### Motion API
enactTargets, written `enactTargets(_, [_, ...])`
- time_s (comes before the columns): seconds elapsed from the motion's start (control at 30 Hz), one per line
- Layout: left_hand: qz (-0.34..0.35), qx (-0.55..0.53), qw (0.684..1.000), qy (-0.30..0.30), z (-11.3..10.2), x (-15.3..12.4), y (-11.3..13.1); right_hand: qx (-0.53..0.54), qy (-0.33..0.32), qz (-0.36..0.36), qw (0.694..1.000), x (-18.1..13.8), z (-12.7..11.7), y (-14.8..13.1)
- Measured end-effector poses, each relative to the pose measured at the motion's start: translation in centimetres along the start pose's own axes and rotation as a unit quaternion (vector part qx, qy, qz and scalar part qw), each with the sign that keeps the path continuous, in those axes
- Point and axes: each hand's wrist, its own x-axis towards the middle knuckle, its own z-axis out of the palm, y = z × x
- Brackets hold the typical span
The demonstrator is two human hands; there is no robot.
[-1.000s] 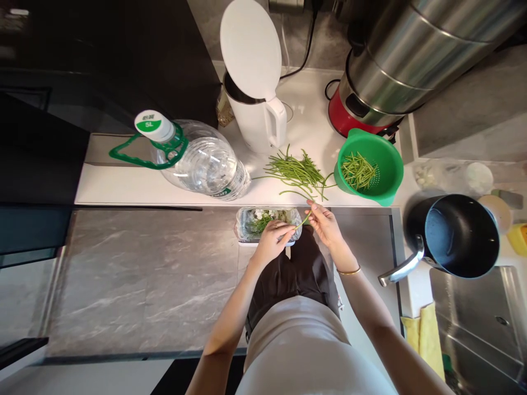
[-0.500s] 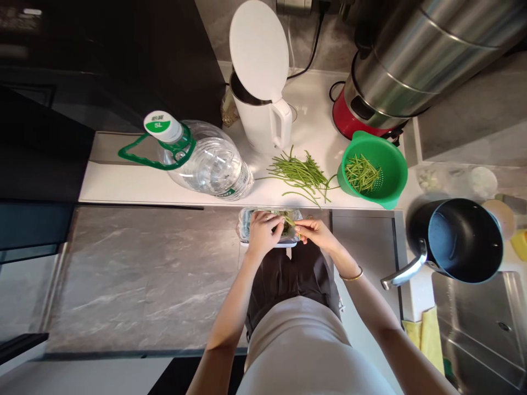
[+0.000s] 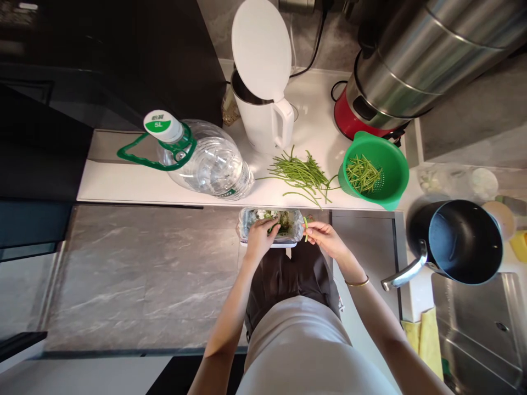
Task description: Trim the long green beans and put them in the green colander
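My right hand (image 3: 323,236) pinches short green stem pieces (image 3: 305,229) at the right rim of a small lined bin (image 3: 242,233). Over the bin's middle, my left hand (image 3: 261,236) has its fingers curled against the thumb; whatever is between them is too small to make out. Dark green scraps and whitish bits lie inside the bin. Beyond it, a loose bunch of long thin green stems (image 3: 300,173) rests on the white counter. To their right, a green colander (image 3: 395,170) contains cut stem pieces (image 3: 362,173).
A large clear water bottle (image 3: 209,159) stands left on the counter. Behind is a white kettle (image 3: 255,118) with its lid up. A red and steel appliance (image 3: 349,112) is at the back right. A black pot (image 3: 465,241) sits by the sink (image 3: 477,318), its handle projecting left.
My right hand has moved right, away from my left hand, with the stem pieces in its fingers. More of the bin's contents now shows between the hands.
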Motion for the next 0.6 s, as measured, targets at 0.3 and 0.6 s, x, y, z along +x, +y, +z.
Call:
enactTargets(0.3, [-0.201, -0.409, 0.884, -0.107, 1.3, -0.1, 4.2, -0.312, 0.081, -0.215, 0.922, -0.1, 0.7, -0.2])
enactTargets(0.6, [-0.255, -0.475, 0.823, -0.179, 0.7, 0.1, 3.8, -0.390, 0.033, -0.243, 0.888, -0.9, -0.2, -1.2])
